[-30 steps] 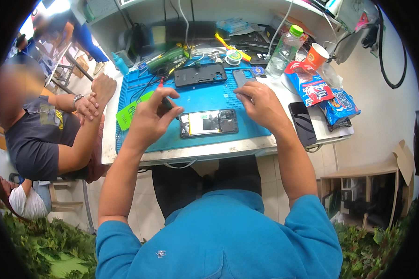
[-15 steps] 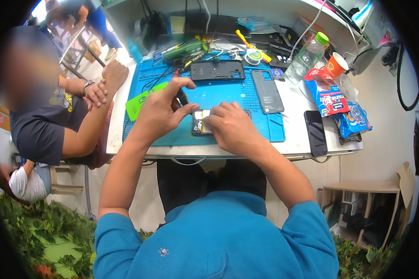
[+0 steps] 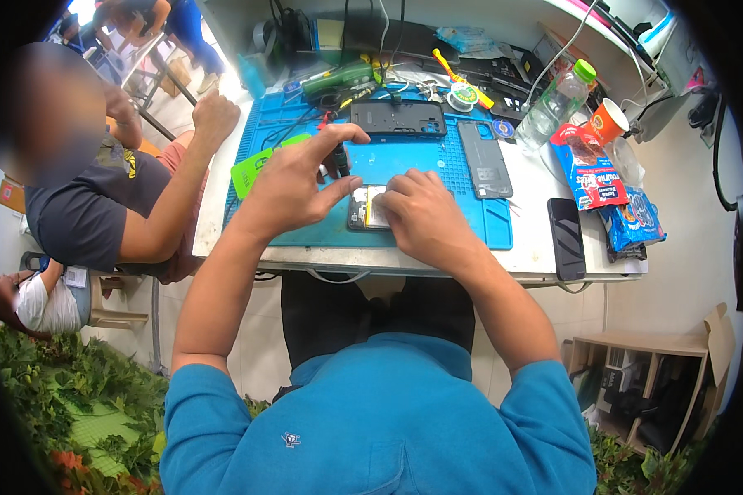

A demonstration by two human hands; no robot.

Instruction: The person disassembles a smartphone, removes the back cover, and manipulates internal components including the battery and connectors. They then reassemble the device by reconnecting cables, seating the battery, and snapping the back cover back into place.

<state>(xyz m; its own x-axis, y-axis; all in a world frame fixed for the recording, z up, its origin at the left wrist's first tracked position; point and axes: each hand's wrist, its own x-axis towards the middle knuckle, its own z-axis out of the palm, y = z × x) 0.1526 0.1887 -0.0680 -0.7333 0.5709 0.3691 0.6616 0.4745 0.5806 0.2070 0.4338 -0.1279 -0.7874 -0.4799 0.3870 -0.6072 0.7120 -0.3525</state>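
An opened phone [image 3: 357,216] lies at the front of a blue repair mat [image 3: 388,169], its circuit board and pale battery area partly showing. My right hand [image 3: 425,210] covers the phone's right part, fingers bent and bunched against it; what the fingertips pinch is hidden. Over the phone's left end, my left hand [image 3: 293,186] holds a short black cylindrical tool [image 3: 339,159] between thumb and fingers; its exact kind is unclear. Behind my hands lie a black phone frame [image 3: 398,120] and, to its right, a grey back cover [image 3: 485,161].
To the right are a dark phone [image 3: 565,239], snack packets [image 3: 588,169], a clear bottle [image 3: 553,103] and an orange cup [image 3: 608,121]. Tools, cables and a yellow brush [image 3: 447,64] crowd the back. A seated person's arm [image 3: 177,186] is beside the table's left edge.
My left hand has turned slightly, and the black tool shows more upright in it. My right hand stays on the phone. The neighbour's one hand has lifted off the other arm.
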